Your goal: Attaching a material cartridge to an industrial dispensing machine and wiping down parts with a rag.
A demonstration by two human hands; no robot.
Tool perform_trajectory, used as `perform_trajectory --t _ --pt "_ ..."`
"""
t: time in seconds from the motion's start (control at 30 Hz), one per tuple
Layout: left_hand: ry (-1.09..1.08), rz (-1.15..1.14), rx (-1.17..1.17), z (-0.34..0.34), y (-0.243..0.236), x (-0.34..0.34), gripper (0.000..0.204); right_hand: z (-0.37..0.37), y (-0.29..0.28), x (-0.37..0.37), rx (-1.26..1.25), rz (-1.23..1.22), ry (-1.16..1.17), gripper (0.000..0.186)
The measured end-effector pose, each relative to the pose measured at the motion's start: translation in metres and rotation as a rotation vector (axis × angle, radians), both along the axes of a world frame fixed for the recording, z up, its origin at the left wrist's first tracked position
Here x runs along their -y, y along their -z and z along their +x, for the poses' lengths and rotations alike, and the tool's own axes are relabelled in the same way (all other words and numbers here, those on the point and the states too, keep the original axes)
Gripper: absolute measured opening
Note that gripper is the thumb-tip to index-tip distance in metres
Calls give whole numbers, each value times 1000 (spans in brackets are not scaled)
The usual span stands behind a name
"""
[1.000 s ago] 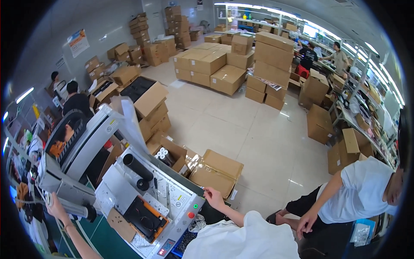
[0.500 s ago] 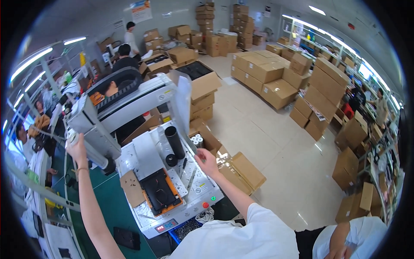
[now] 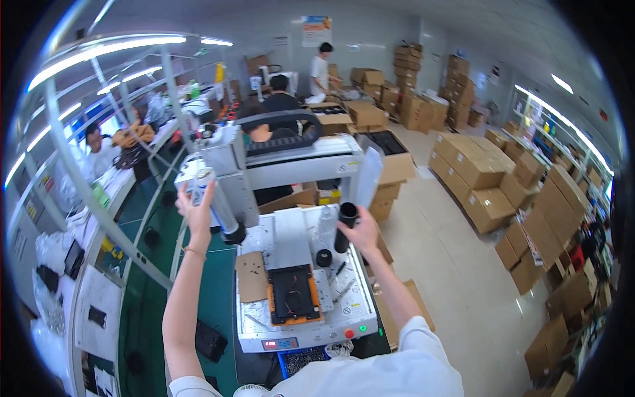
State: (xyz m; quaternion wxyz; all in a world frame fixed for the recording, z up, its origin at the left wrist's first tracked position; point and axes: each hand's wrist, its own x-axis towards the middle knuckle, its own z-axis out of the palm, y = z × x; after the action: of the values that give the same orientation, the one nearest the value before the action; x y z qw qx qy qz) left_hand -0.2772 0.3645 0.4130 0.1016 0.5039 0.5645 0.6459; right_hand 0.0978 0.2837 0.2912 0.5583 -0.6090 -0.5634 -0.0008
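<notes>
A white benchtop machine (image 3: 327,331) with a raised gantry stands before the person, and an orange-and-black case (image 3: 293,294) with thin wires lies on its bed, toward the front edge. The left hand (image 3: 196,205) is up at the machine's left-hand head, thumb and forefinger apart on either side of a white-topped cylinder (image 3: 202,177); whether they press on it cannot be told. The right hand (image 3: 360,231) is at the right rear of the machine's bed, touching an upright black tube (image 3: 346,215), the thumb across its front; how firmly the fingers clamp it is unclear.

Left of the tube on the machine's bed stands a clear bottle (image 3: 327,225), with a black round cap (image 3: 323,257) in front of it. A cardboard piece (image 3: 252,276) lies along the bed's left side.

The machine's front carries a control panel (image 3: 279,344) with red-lit digits at its left, and a red button (image 3: 348,333) and a green-lit button (image 3: 363,328) at its right. A round warning mark (image 3: 343,169) sits on the gantry's right end, its print too small to read. Beyond the machine, an orange-and-blue poster (image 3: 317,31) on the far wall bears illegible lettering.
</notes>
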Motion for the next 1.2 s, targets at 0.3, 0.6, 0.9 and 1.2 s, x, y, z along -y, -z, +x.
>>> perform_trajectory --t 0.3,0.6,0.9,1.2 --pt "903 29 823 -35 -48 28 30 -61 -216 1 -210 310 -374 40" --pt "764 43 764 -50 -57 28 28 -186 -299 -78 -236 381 -661 45" --pt "767 53 887 -65 -69 14 26 -260 -320 -109 195 164 -363 64" --pt "773 69 956 -82 -61 8 22 -272 -260 -117 397 -136 -383 68"
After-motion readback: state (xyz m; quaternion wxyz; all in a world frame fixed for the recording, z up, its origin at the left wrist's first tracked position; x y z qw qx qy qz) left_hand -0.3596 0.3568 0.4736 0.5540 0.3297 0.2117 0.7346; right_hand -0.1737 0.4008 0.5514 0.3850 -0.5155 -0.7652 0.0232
